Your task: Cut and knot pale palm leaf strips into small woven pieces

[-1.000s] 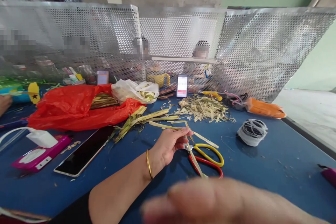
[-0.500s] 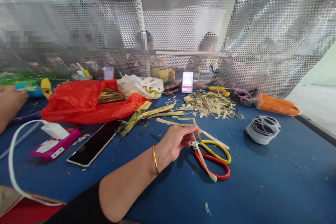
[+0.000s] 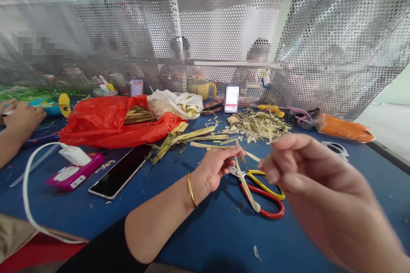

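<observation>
While the left hand pinches a pale plant strip between thumb and fingers, the right hand is raised at the near right, slightly blurred, its fingers curled toward the thumb — whether anything is caught between them cannot be told. The strip is over the middle of the blue counter, one length slanting from the left fingertips across the red handle of the scissors; whether it touches that handle is unclear. The scissors lie on the counter, their yellow loop partly hidden by the right hand. A gold bracelet circles the left wrist. Beyond the left hand are loose stalks and, farther right, a heap of shavings. Leftward, dry stalks show in the opening of a red plastic bag, with a white bag just beside it. Nearer, a dark-screened phone lies near a magenta power strip, a white charger plugged into it. An orange packet rests at the right — a perforated metal screen runs behind everything.
</observation>
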The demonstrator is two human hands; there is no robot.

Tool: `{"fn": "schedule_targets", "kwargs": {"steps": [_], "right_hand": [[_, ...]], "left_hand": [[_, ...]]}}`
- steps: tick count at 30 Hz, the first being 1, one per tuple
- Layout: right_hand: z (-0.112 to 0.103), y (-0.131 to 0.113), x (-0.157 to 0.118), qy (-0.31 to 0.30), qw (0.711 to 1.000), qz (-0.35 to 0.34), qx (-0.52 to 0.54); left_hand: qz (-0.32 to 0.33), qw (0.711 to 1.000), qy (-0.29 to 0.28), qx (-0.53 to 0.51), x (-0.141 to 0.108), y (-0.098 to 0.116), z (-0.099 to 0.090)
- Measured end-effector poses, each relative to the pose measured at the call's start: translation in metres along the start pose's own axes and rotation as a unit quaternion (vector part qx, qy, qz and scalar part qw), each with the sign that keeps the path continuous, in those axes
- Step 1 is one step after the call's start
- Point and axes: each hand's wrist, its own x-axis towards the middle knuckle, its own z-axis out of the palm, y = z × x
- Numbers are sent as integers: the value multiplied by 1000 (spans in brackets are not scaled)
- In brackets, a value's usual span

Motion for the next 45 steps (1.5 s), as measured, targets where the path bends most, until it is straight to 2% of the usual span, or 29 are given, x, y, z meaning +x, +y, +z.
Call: {"fn": "schedule_targets", "kwargs": {"steps": [1,3,4,6,10,12,15,19,22,28,33,35,38,39,41,43,45], "right_hand": [[7,5,23,-2,1000,18,13],[21,10,61,7,982,163,93],[26,11,73,9,971,211,116],[34,12,83,-14,964,250,89],[44,17,71,-131,968,210,-36],[49,18,64,-161,967,189,-53],[54,17,60,-157,968,187,-64],[58,15,61,-142,960,234,-52],[61,16,59,-160,956,243,-38],[64,13,57,-167,971,170,-16],[55,5,61,-202,970,134,-12],[48,6,64,-176,975,127,-39],[38,13,71,-71,982,92,-151],[36,17,73,-55,978,78,-185],[34,23,76,-81,973,70,-202],[36,26,76,-138,972,94,-168],[38,27,75,-163,969,121,-142]], "left_hand": [[7,1000,3,-13,1,1,-1],[16,999,11,-31,4,2,-3],[18,999,15,-36,4,3,-4],[21,999,21,-39,5,3,-4],[27,999,13,-38,3,2,-2],[25,999,11,-37,2,1,-1],[19,999,6,-37,0,0,-1],[23,999,-1,-35,1,0,-1],[17,999,-11,-27,2,0,-1],[15,1000,10,-13,2,-1,-1],[15,1000,21,14,3,-2,0],[25,999,22,23,3,-1,0],[39,998,8,39,0,3,1],[40,998,-1,43,-1,4,2],[38,998,-14,51,-3,5,2],[36,997,-18,59,-3,4,1],[29,998,-21,54,-1,3,0]]}}
